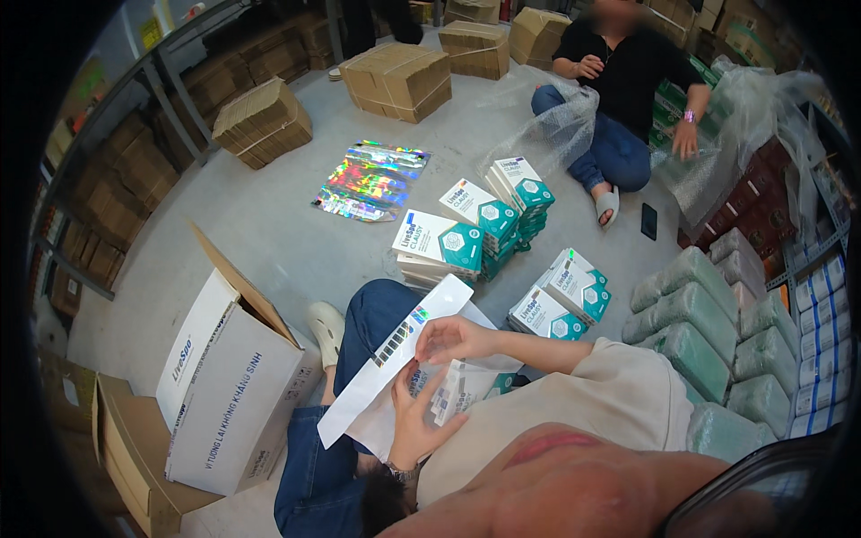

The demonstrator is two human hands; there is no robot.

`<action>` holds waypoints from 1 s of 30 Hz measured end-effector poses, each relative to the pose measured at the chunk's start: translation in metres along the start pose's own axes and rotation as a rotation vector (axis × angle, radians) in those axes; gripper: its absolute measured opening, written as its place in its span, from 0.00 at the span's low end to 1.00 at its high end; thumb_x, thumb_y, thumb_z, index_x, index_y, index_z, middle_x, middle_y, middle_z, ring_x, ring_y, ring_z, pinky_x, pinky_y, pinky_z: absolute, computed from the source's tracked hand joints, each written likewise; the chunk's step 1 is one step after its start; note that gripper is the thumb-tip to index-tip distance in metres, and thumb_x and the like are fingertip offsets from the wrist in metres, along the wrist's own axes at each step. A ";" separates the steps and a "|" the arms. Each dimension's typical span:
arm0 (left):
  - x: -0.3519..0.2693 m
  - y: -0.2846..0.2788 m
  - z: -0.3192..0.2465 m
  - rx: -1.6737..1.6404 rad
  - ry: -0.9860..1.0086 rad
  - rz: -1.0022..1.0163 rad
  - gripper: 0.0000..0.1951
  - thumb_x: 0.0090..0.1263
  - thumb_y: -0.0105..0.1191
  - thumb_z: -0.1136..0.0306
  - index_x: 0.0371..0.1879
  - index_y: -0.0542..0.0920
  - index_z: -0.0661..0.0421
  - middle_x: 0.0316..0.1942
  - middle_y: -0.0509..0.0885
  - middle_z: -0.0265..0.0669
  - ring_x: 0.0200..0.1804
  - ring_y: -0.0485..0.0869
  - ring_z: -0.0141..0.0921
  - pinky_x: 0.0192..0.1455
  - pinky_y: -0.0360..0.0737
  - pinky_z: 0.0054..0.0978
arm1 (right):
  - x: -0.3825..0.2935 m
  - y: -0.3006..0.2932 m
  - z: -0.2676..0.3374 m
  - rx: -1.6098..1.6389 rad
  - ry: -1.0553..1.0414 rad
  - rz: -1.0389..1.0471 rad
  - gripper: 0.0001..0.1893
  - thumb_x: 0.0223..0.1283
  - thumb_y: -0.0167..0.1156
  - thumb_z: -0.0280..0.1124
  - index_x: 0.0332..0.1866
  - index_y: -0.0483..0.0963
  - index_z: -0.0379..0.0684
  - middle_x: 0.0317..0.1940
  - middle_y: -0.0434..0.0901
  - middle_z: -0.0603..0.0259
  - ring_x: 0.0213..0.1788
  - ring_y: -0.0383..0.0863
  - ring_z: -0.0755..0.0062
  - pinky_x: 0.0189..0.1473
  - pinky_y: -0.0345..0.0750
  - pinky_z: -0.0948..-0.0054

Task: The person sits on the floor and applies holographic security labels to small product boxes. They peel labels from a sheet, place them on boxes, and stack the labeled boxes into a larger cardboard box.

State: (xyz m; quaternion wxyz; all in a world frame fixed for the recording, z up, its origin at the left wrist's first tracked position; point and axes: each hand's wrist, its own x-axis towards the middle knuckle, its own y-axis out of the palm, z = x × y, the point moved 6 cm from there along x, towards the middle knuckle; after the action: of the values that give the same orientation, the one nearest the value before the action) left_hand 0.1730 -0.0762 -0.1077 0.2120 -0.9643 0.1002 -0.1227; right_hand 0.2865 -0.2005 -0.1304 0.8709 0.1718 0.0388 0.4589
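Observation:
A long white sticker sheet bearing a row of shiny holographic stickers lies slantwise across my lap. My right hand is over its edge, thumb and fingertips drawn close together; whether a sticker is between them is too small to tell. Just below, my left hand, with a metal watch at the wrist, has its fingers apart over white-and-teal cartons on my lap. Its fingertips come close to those of the right hand, which partly hide the cartons. More LiveSpo Clausy cartons stand in stacks on the floor ahead.
A smaller carton group is beyond my right forearm. An open white shipping box stands left. A holographic pouch and a phone lie on the floor. Bubble-wrapped bundles are piled right. Another person sits by bubble wrap.

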 end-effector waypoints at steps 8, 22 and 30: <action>-0.001 0.000 -0.001 -0.026 -0.008 0.003 0.38 0.52 0.73 0.53 0.66 0.77 0.49 0.69 0.61 0.57 0.72 0.60 0.54 0.74 0.56 0.50 | 0.003 0.004 0.010 -0.093 -0.038 0.011 0.09 0.63 0.64 0.20 0.47 0.76 0.37 0.48 0.80 0.62 0.56 0.80 0.71 0.64 0.74 0.66; 0.001 0.010 0.019 0.126 -0.106 -0.175 0.28 0.64 0.62 0.62 0.63 0.73 0.58 0.61 0.74 0.52 0.67 0.68 0.49 0.70 0.58 0.49 | -0.017 -0.009 -0.005 -0.282 -0.021 -0.274 0.10 0.70 0.58 0.25 0.53 0.73 0.39 0.48 0.78 0.63 0.55 0.79 0.74 0.59 0.76 0.70; 0.011 0.006 0.007 0.221 0.068 -0.323 0.30 0.61 0.64 0.62 0.63 0.72 0.59 0.57 0.77 0.52 0.62 0.72 0.49 0.66 0.66 0.46 | -0.044 -0.014 0.018 -0.757 -0.318 -0.473 0.21 0.55 0.71 0.26 0.52 0.73 0.39 0.50 0.74 0.58 0.54 0.78 0.69 0.58 0.77 0.67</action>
State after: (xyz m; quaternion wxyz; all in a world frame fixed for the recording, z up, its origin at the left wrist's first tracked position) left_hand 0.1848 -0.0813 -0.1140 0.2907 -0.9340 -0.0627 -0.1979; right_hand 0.2768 -0.2483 -0.1223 0.9480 -0.1031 -0.2272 0.1978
